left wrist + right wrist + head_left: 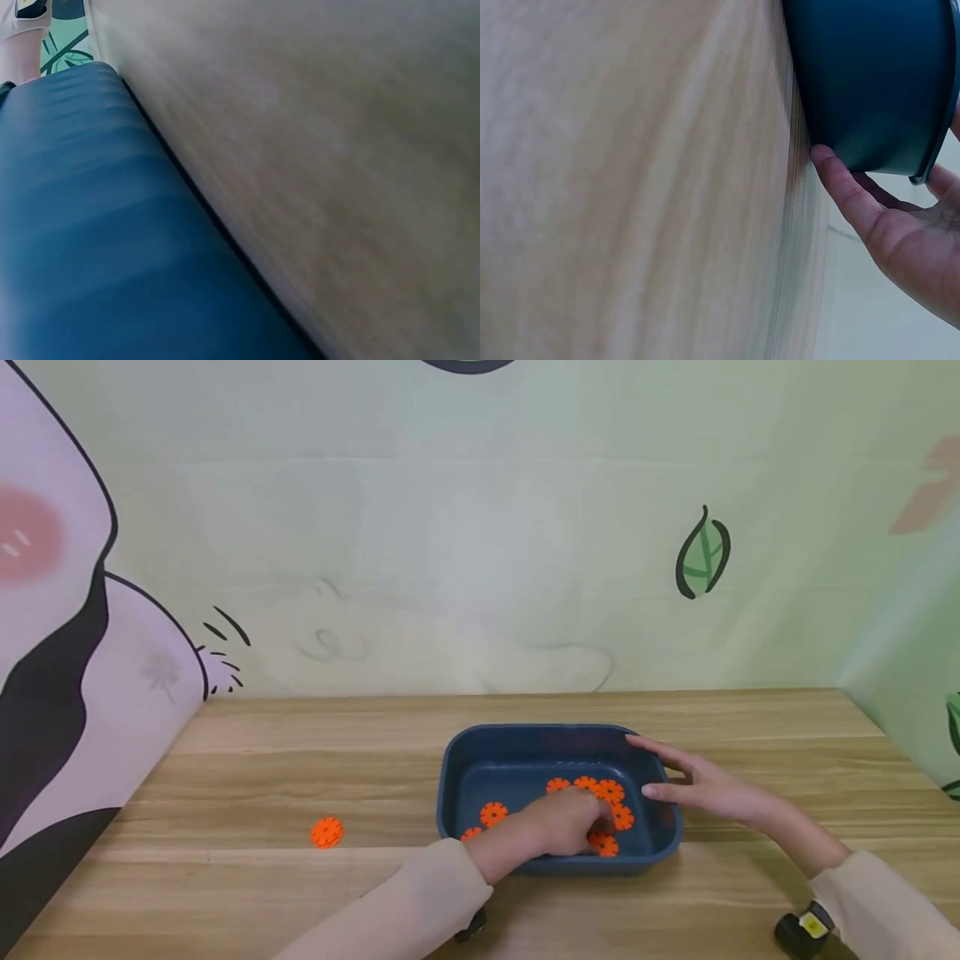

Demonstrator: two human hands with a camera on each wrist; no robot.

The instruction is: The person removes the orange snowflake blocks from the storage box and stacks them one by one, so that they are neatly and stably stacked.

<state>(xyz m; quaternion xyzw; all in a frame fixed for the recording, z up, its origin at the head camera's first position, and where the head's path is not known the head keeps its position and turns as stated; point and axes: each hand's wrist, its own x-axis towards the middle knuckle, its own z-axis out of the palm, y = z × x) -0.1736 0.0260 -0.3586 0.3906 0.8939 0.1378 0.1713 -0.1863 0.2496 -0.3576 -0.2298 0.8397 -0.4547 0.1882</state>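
Observation:
A dark blue rectangular tub [495, 752] stands on the wooden table. Several orange flower-shaped discs [493, 814] with notched edges lie on its floor, mostly toward the right. My left hand [562, 822] reaches over the near rim, fingers bent down among the discs; its fingertips are partly hidden, so whether it pinches one cannot be seen. At the tub's right end, my right hand [708, 787] grips the wall, thumb over the rim and fingers outside. The right wrist view shows fingers [847, 191] against the tub's outer side [877, 82]. Only the tub's outer wall [112, 225] and table appear in the left wrist view.
Left of the tub, one or more overlapping orange discs [327, 832] lie on the wooden table [262, 760]. Behind the table's far edge rises a pale green wall covering [375, 568] with cartoon drawings. Dark wrist devices [802, 933] sit under both sleeves.

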